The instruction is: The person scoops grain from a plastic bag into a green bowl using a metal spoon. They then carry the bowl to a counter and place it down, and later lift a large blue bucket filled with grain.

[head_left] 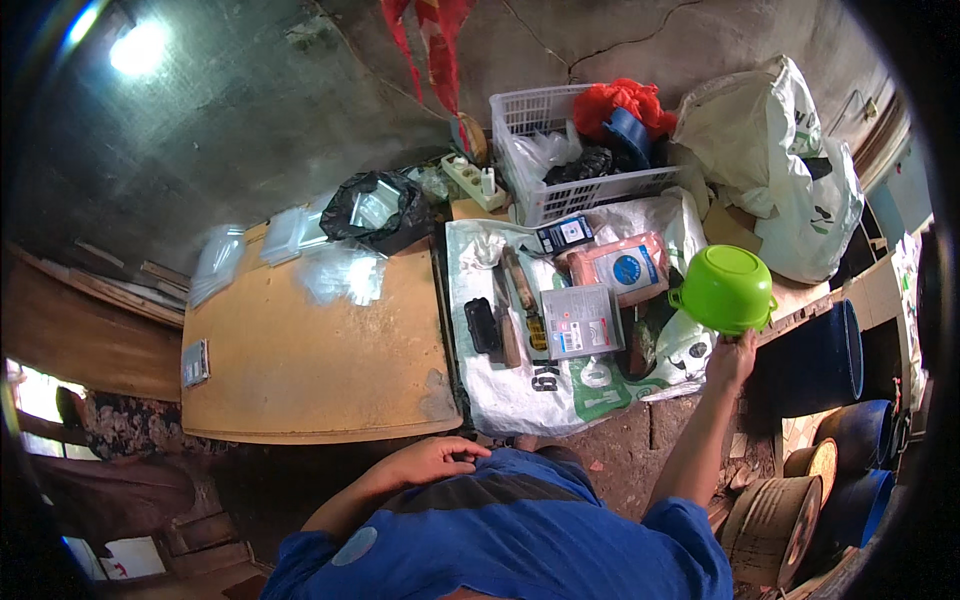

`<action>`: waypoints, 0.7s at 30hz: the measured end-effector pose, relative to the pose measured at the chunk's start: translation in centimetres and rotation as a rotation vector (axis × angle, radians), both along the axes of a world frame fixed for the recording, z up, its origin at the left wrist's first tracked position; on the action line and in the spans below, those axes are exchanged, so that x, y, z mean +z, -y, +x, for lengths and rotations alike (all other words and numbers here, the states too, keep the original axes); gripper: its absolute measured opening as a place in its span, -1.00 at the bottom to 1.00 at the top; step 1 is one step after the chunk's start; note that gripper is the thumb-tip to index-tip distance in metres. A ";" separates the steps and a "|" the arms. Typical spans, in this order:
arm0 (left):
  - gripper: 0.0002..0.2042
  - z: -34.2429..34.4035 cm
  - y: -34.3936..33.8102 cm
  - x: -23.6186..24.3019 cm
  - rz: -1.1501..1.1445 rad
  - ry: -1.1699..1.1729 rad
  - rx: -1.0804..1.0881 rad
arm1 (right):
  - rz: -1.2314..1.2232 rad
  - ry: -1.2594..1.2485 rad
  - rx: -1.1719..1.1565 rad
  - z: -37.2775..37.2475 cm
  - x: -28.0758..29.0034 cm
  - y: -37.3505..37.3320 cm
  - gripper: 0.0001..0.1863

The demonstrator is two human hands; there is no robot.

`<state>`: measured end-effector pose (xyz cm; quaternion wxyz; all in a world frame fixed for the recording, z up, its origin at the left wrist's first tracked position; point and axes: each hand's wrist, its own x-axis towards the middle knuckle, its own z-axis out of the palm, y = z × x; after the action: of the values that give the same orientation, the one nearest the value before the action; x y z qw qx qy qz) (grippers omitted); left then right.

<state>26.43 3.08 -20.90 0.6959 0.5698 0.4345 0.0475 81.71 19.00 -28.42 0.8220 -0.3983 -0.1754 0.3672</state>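
My right hand (732,360) grips a bright green plastic bowl (722,282), turned upside down over the right edge of a white woven sack (490,395) spread on the worktop. My left hand (445,455) hangs by my waist, empty, with loosely bent fingers apart. On the sack lie a grey rectangular container (580,320), a pink packet with a blue round label (620,268), a dark blue packet (563,234), a black case (483,323) and long-handled tools (520,290).
Left stands a plywood board (310,370) with clear bags (340,270) and a black bag (380,230). Behind are a power strip (470,180), crate (585,200) and large white sack (820,220). Blue drums (820,360) and cardboard drums (760,535) stand at the right.
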 end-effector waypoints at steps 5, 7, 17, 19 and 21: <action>-0.61 -0.7 -0.9 0.1 0.081 0.096 0.196 | 0.024 0.028 0.068 -5.7 5.5 3.5 -0.61; -0.51 -0.7 -1.1 -0.1 0.042 0.226 0.294 | 0.079 -0.017 0.205 -8.1 7.0 4.3 -0.59; -0.31 0.1 -2.4 -0.1 -0.251 0.878 0.937 | 0.168 -0.023 0.746 -18.5 6.7 2.8 -0.61; -0.26 0.1 -2.9 0.5 -0.272 0.905 1.008 | 0.017 -0.079 0.823 -20.4 5.8 2.2 -0.61; -0.22 0.4 -3.2 1.3 -0.292 0.906 1.107 | -0.111 -0.193 0.962 -23.2 4.8 1.7 -0.62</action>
<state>26.81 6.27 -19.63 0.7505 0.0924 0.3300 0.5651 58.52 17.35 -23.60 0.5493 -0.2798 -0.2427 0.7491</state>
